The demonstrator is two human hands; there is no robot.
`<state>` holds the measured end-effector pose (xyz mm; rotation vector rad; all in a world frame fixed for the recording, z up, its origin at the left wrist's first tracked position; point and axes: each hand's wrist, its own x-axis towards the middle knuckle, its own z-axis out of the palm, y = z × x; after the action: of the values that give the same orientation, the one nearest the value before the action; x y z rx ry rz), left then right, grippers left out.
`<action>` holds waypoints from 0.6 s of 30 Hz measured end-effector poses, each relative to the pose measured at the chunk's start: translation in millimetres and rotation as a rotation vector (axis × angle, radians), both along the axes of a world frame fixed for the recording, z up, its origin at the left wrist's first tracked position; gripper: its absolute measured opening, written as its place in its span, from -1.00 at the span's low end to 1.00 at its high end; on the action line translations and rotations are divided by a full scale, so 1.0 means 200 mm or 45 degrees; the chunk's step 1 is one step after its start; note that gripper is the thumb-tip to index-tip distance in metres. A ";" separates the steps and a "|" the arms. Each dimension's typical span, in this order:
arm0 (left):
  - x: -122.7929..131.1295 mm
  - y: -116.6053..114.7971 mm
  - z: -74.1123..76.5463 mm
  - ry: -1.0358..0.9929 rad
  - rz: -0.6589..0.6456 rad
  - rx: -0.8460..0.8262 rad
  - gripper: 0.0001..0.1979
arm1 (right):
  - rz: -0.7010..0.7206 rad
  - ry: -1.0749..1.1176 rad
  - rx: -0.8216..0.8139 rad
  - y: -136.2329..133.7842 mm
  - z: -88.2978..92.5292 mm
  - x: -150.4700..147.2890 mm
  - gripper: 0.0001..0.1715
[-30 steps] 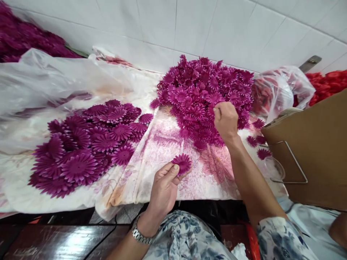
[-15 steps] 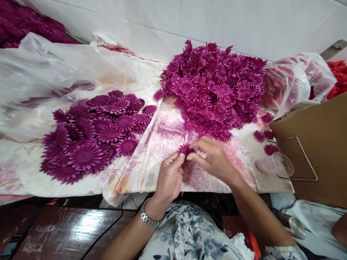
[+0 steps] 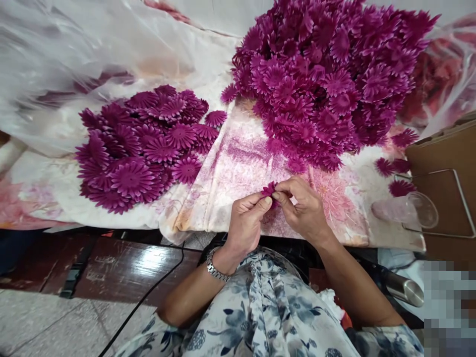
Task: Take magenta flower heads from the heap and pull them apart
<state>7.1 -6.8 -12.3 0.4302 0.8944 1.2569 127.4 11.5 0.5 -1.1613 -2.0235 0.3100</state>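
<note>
A small magenta artificial flower (image 3: 269, 189) is held between both hands, above the near part of the cloth. My left hand (image 3: 247, 218), with a metal watch at the wrist, pinches its left side between thumb and fingers. From the right, the thumb and forefinger of my right hand (image 3: 303, 206) close on the same flower. Much of its lower part is hidden by the fingers. Beyond the hands rises a tall heap of magenta flowers (image 3: 327, 89). To the left lies a lower pile of wider, flat flower layers (image 3: 145, 148).
A patterned cloth (image 3: 238, 163) covers the table. Clear plastic sheeting (image 3: 48, 74) spreads at the far left. On the right are a tipped plastic cup (image 3: 403, 209), several loose flowers (image 3: 401, 187) and a cardboard box (image 3: 446, 158) with a wire frame. A black cable (image 3: 152, 292) runs below.
The view has tipped downward and shifted left, so everything sits higher and further right. My right hand's fingers have come down onto the flower, drawing both hands close together.
</note>
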 end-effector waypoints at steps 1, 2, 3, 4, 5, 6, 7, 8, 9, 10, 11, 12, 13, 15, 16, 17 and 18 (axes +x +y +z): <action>0.00 0.00 -0.01 0.003 0.009 -0.011 -0.86 | -0.002 0.002 0.011 -0.01 -0.01 -0.01 -0.90; -0.01 0.00 -0.01 0.000 0.015 -0.024 -0.86 | -0.009 0.018 0.000 -0.01 -0.01 -0.01 -0.90; -0.01 0.00 -0.01 -0.011 0.015 -0.037 -0.85 | -0.028 0.042 -0.032 -0.02 -0.02 -0.01 -0.90; -0.02 0.00 -0.01 -0.031 0.012 -0.048 -0.84 | -0.067 0.075 -0.068 -0.01 -0.02 0.00 -0.91; -0.03 0.00 -0.01 -0.056 0.007 -0.056 -0.83 | -0.132 0.116 -0.089 0.00 -0.03 0.02 -0.91; -0.04 0.00 -0.01 -0.081 0.004 -0.060 -0.83 | -0.222 0.155 -0.083 0.01 -0.03 0.04 -0.92; -0.05 0.00 -0.01 -0.102 0.005 -0.059 -0.83 | -0.330 0.173 -0.048 0.03 -0.04 0.08 -0.93; -0.06 0.00 -0.01 -0.117 0.014 -0.057 -0.82 | -0.439 0.161 0.012 0.06 -0.03 0.12 -0.94; -0.06 0.01 0.00 -0.128 0.027 -0.056 -0.83 | -0.526 0.116 0.074 0.09 -0.03 0.16 -0.93; -0.07 0.01 0.00 -0.133 0.039 -0.060 -0.83 | -0.585 0.044 0.127 0.12 -0.02 0.20 -0.93; -0.07 0.01 0.00 -0.134 0.046 -0.067 -0.84 | -0.618 -0.042 0.160 0.14 0.00 0.24 -0.93; -0.07 0.01 0.00 -0.131 0.048 -0.074 -0.84 | -0.628 -0.121 0.181 0.15 0.02 0.26 -0.92; -0.07 0.01 0.01 -0.127 0.047 -0.081 -0.84 | -0.624 -0.173 0.195 0.15 0.04 0.28 -0.90; -0.07 0.02 0.01 -0.117 0.040 -0.082 -0.84 | -0.584 -0.179 0.188 0.13 0.07 0.27 -0.87; -0.06 0.02 0.02 -0.111 0.030 -0.077 -0.83 | -0.531 -0.141 0.162 0.10 0.08 0.25 -0.88; -0.05 0.02 0.02 -0.105 0.014 -0.067 -0.83 | -0.440 -0.098 0.109 0.08 0.08 0.22 -0.90; -0.05 0.01 0.02 -0.095 -0.004 -0.056 -0.83 | -0.326 -0.058 0.039 0.05 0.08 0.18 -0.93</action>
<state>-2.2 -4.0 -7.4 0.3479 0.8563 1.2402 163.7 21.0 16.2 -1.4014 -1.8834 0.1253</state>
